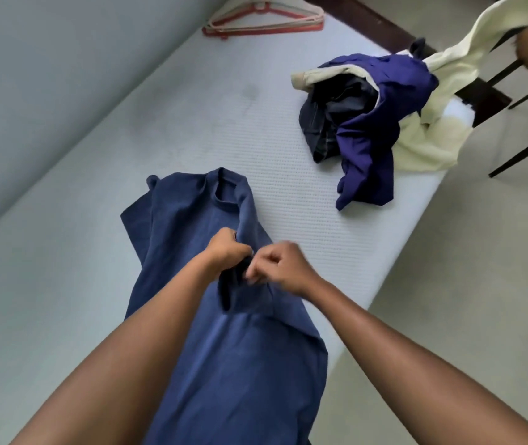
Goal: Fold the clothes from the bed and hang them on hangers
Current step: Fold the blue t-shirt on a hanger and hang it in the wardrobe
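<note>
Blue knitted T-shirt (185,226) lies lengthwise on the pale bed (256,130), collar toward 12 o'clock; left hand (224,248) and right hand (283,266) both pinch its raised fold mid-length, side by side.

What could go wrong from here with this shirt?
1. The left hand and right hand pinch the shirt at one bunched spot, so the fold may come out creased.
2. The shirt's near part lies close to the bed edge and may slide off.
3. The cream garment hangs over that edge and could drop to the floor.
</note>
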The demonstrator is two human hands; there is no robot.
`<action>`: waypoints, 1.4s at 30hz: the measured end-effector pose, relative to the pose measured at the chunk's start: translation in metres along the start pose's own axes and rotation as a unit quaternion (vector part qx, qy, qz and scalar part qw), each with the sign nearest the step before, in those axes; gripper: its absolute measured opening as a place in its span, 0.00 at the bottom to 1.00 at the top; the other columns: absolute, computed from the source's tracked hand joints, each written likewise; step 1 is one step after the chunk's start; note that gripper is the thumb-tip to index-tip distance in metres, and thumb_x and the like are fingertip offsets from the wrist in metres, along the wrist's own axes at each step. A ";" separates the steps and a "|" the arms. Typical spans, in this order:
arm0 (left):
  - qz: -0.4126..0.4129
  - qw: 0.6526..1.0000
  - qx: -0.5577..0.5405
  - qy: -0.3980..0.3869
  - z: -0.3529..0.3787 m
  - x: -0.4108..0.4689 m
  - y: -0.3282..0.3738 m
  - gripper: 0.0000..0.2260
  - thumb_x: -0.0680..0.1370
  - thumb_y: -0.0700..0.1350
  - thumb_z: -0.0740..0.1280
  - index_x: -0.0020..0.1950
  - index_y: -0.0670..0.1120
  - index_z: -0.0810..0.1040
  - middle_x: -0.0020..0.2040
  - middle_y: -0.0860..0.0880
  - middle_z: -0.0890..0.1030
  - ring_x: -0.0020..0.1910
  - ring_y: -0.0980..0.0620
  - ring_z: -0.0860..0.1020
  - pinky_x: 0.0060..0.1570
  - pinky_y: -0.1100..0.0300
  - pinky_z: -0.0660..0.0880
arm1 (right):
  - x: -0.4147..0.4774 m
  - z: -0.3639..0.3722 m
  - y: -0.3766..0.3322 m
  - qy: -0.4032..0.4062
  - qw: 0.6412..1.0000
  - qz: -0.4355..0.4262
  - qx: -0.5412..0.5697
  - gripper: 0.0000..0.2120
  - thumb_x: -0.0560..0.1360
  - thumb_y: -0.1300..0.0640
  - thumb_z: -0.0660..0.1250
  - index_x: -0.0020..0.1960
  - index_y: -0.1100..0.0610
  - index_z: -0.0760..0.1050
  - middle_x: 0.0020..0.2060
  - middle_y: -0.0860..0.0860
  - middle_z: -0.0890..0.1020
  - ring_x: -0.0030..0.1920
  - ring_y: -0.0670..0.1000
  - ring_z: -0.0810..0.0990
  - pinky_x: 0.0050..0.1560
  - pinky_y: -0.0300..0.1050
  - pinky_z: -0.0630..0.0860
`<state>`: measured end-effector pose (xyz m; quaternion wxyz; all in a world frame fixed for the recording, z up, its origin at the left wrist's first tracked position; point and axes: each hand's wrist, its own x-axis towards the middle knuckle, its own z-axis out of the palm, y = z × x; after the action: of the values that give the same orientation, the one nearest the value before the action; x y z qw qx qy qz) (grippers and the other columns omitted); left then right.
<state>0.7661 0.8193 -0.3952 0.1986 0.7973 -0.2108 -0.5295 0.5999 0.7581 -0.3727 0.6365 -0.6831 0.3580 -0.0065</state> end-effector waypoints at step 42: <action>0.210 0.923 0.317 -0.050 -0.222 -0.436 0.107 0.04 0.76 0.39 0.73 0.44 0.47 0.85 0.40 0.48 0.84 0.47 0.45 0.83 0.49 0.54 0.80 | -0.254 -0.103 -0.292 0.069 0.979 -0.011 -0.194 0.08 0.75 0.66 0.66 0.49 0.56 0.81 0.41 0.51 0.85 0.43 0.47 0.83 0.48 0.45 0.80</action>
<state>0.8065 0.9893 0.0743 0.0313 0.7285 -0.5404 -0.4198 0.5030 0.7759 0.0157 0.4659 -0.7955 0.3874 0.0090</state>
